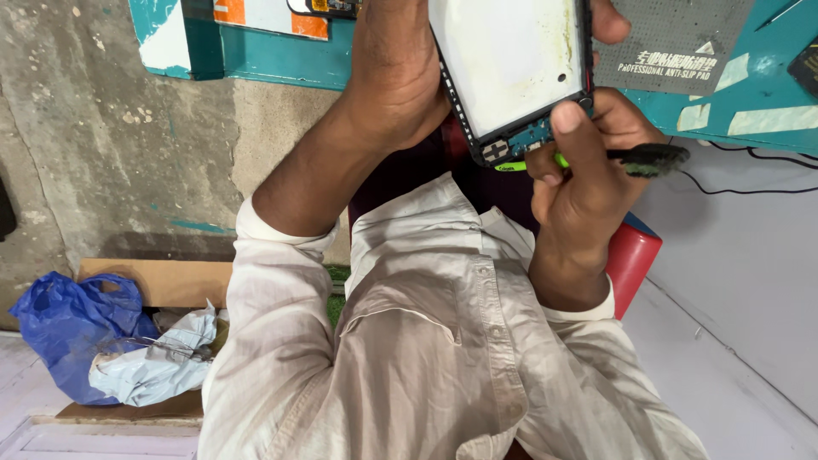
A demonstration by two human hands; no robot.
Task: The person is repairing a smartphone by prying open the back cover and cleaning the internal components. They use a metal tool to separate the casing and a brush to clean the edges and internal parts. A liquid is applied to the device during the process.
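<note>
Nearest to us is our own pale shirt (443, 341), sleeves rolled back, and just past it the two hands at work. We judge the step in hand to be cleaning the bared lower end of an opened phone (511, 68), which sits up between both hands, above our lap and short of the bench. Our left hand (400, 77) is curled around the phone's side and grips it firmly, its back plate facing us. Our right hand (588, 162) is closed around a toothbrush (635, 159) with a green handle and dark bristles, the thumb pressed near the phone's bottom edge where a blue circuit board (532, 138) shows. As we read it, the next move calls for a steady grip and light, short strokes so that small parts on the board are not knocked. Down at the left lie a blue plastic bag (68, 328) and a flat piece of brown cardboard (162, 281). Farther off, on the teal bench (767, 94), rests a grey rectangular mat (673, 43) with white lettering and a small triangle sign, and at the bench's left end an orange and white label (268, 17).
</note>
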